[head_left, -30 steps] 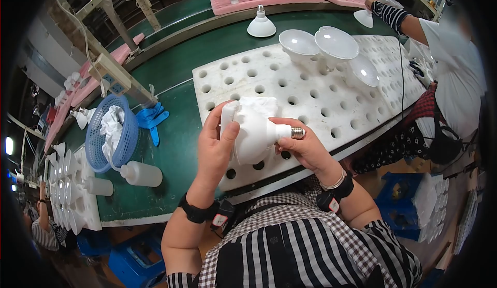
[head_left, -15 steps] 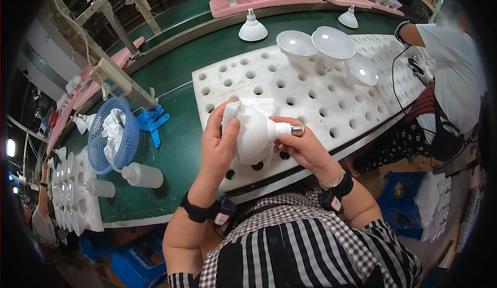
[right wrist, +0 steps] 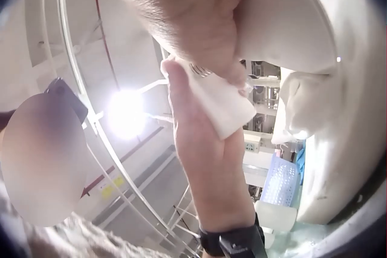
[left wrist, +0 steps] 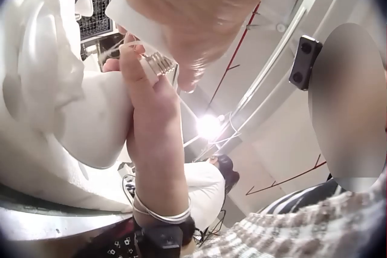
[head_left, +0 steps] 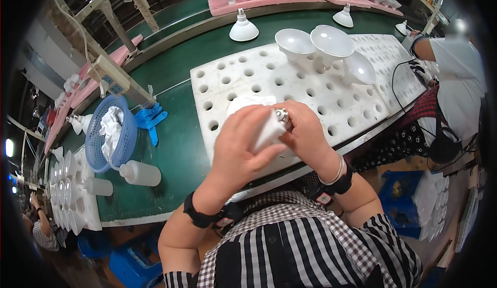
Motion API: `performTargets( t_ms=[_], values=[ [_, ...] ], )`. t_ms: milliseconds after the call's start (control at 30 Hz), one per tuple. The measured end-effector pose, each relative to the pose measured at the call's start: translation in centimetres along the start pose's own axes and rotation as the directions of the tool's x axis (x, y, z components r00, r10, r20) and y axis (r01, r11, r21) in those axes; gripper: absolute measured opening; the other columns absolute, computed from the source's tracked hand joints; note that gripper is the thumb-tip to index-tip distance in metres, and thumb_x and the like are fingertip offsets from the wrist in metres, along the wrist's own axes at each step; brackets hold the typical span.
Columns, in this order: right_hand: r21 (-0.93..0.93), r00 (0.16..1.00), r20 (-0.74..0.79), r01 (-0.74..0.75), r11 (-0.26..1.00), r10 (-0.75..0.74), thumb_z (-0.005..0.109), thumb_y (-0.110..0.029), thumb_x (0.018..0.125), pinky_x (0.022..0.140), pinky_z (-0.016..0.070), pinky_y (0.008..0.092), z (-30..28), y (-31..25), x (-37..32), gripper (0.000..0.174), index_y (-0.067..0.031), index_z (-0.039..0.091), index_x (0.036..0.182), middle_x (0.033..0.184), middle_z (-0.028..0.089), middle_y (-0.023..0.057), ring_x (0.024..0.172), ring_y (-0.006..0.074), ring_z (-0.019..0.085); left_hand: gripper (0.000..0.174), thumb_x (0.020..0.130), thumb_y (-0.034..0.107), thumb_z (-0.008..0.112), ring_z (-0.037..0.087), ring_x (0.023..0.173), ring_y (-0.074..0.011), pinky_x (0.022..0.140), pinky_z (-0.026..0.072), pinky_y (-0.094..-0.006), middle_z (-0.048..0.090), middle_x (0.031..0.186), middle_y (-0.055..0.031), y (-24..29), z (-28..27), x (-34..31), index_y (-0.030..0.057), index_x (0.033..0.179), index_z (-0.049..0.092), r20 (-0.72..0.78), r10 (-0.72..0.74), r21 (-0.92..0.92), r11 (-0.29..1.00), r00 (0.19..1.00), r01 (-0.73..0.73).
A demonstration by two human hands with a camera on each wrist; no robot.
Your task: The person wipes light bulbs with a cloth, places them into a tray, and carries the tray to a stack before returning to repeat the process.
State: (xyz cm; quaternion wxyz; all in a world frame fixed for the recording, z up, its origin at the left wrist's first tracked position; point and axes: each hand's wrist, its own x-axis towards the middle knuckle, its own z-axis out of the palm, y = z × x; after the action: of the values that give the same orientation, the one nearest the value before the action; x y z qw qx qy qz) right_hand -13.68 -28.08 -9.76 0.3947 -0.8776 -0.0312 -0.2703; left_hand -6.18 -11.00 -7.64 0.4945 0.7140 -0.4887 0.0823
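A white lamp bulb is mostly hidden by the hands in the head view, its metal screw base [head_left: 282,115] pointing up. My right hand [head_left: 309,133] grips the bulb's neck; its wide white body [right wrist: 281,19] shows in the right wrist view. My left hand [head_left: 239,144] holds a folded white cloth [head_left: 268,134] between thumb and fingers, close beside the screw base. In the left wrist view the cloth [left wrist: 138,19] lies near the base threads [left wrist: 158,65]. More white cloth [right wrist: 305,104] lies at the bulb's rim.
A white board with holes [head_left: 226,80] lies beneath, with bulbs [head_left: 333,42] standing at its back. To the left are a blue basket [head_left: 93,142], blue glove [head_left: 150,117] and white bottles [head_left: 141,173]. Another person [head_left: 461,68] is at the right.
My left hand has left the bulb's wide end and moved right to the screw base with cloth. The bulb's base has tilted up. Bulbs on the green belt have shifted left.
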Motion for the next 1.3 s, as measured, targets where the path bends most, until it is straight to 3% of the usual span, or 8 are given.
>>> performTargets(
  t_ms=[233, 467, 533, 633, 733, 1067, 1133, 1300],
  values=[
    [-0.357, 0.99, 0.095, 0.128, 0.925, -0.1, 0.079, -0.023, 0.069, 0.107, 0.0318, 0.046, -0.2, -2.4, -1.1, 0.071, -0.0025, 0.05, 0.13, 0.129, 0.048, 0.0174, 0.121, 0.0333, 0.046, 0.034, 0.064, 0.003, 0.071, 0.058, 0.084, -0.0318, 0.074, 0.0466, -0.0411, 0.061, 0.091, -0.0098, 0.2, 0.7, 0.9, 0.0055, 0.098, 0.064, -0.008, 0.07, 0.165, 0.984, 0.998, -0.068],
    [-0.017, 0.995, 0.077, -0.057, 0.998, 0.058, 0.084, -0.031, 0.066, 0.11, 0.0309, 0.0422, -2.2, 1.1, -2.3, 0.098, -0.0045, 0.033, 0.145, 0.136, 0.044, 0.0199, 0.128, 0.0337, 0.043, 0.013, 0.079, 0.002, 0.068, 0.059, 0.077, -0.0224, 0.07, 0.0464, -0.03, 0.063, 0.086, -0.0096, -1.6, -0.2, -0.1, 0.0002, 0.091, 0.062, -0.096, -0.072, 0.069, 0.995, 0.993, 0.078],
    [0.697, 0.931, 0.213, -0.357, 0.622, 0.295, 0.085, -0.035, 0.064, 0.11, 0.0322, 0.04, -1.1, 2.9, -3.1, 0.112, -0.008, 0.021, 0.151, 0.146, 0.037, 0.0172, 0.134, 0.03, 0.039, 0.011, 0.083, 0.005, 0.067, 0.058, 0.078, -0.0186, 0.071, 0.0458, -0.0282, 0.062, 0.086, -0.0076, -1.2, -0.6, -0.1, -0.0004, 0.091, 0.062, -0.073, -0.198, -0.088, 0.977, 0.977, 0.192],
    [0.901, 0.895, 0.35, -0.402, 0.162, 0.277, 0.085, -0.034, 0.067, 0.113, 0.0267, 0.0388, 0.8, 3.9, -3.6, 0.121, -0.0077, 0.005, 0.153, 0.148, 0.034, 0.0153, 0.136, 0.0267, 0.035, 0.01, 0.084, 0.006, 0.067, 0.058, 0.079, -0.0175, 0.072, 0.0454, -0.0276, 0.062, 0.087, -0.0072, -1.1, -0.1, -0.3, -0.0004, 0.091, 0.062, -0.073, -0.133, -0.072, 0.989, 0.988, 0.128],
    [0.929, 0.918, 0.335, -0.36, 0.09, 0.214, 0.084, -0.035, 0.067, 0.113, 0.0259, 0.0388, 1.4, 4.3, -3.7, 0.122, -0.0068, 0.003, 0.153, 0.148, 0.034, 0.0154, 0.137, 0.027, 0.034, 0.015, 0.081, 0.008, 0.069, 0.06, 0.08, -0.0269, 0.073, 0.0474, -0.0342, 0.062, 0.085, -0.0106, -1.0, 0.0, -0.1, 0.0016, 0.093, 0.062, -0.072, -0.17, -0.073, 0.984, 0.983, 0.165],
    [0.847, 0.886, 0.261, -0.4, 0.349, 0.384, 0.071, -0.028, 0.076, 0.112, 0.0251, 0.0375, 1.3, 2.7, -3.5, 0.103, -0.0013, 0.006, 0.152, 0.144, 0.035, 0.0167, 0.134, 0.0268, 0.035, 0.029, 0.086, 0.024, 0.066, 0.057, 0.1, -0.0309, 0.084, 0.0447, -0.0398, 0.058, 0.116, -0.0142, -0.6, -1.5, 0.0, 0.0057, 0.109, 0.065, -0.215, -0.017, 0.047, 0.998, 0.976, 0.028],
    [0.827, 0.885, 0.24, -0.402, 0.394, 0.399, 0.068, -0.028, 0.079, 0.111, 0.0265, 0.0371, 1.4, 2.6, -3.5, 0.099, -0.0004, 0.007, 0.152, 0.144, 0.034, 0.0181, 0.134, 0.0264, 0.034, 0.036, 0.082, 0.028, 0.069, 0.054, 0.106, -0.0286, 0.088, 0.0411, -0.0415, 0.057, 0.124, -0.0115, 0.6, -1.8, -0.5, 0.0123, 0.114, 0.066, 0.01, 0.239, 0.549, 0.81, 0.971, -0.206],
    [0.843, 0.865, 0.26, -0.421, 0.336, 0.43, 0.068, -0.029, 0.08, 0.11, 0.0286, 0.037, 1.7, 2.4, -2.9, 0.098, 0.0011, 0.007, 0.151, 0.143, 0.035, 0.0183, 0.133, 0.0263, 0.035, 0.035, 0.081, 0.026, 0.07, 0.054, 0.106, -0.0276, 0.089, 0.0405, -0.04, 0.057, 0.125, -0.0114, -2.5, -1.4, -0.7, 0.017, 0.114, 0.067, 0.043, 0.269, 0.651, 0.723, 0.962, -0.231]
  ],
)
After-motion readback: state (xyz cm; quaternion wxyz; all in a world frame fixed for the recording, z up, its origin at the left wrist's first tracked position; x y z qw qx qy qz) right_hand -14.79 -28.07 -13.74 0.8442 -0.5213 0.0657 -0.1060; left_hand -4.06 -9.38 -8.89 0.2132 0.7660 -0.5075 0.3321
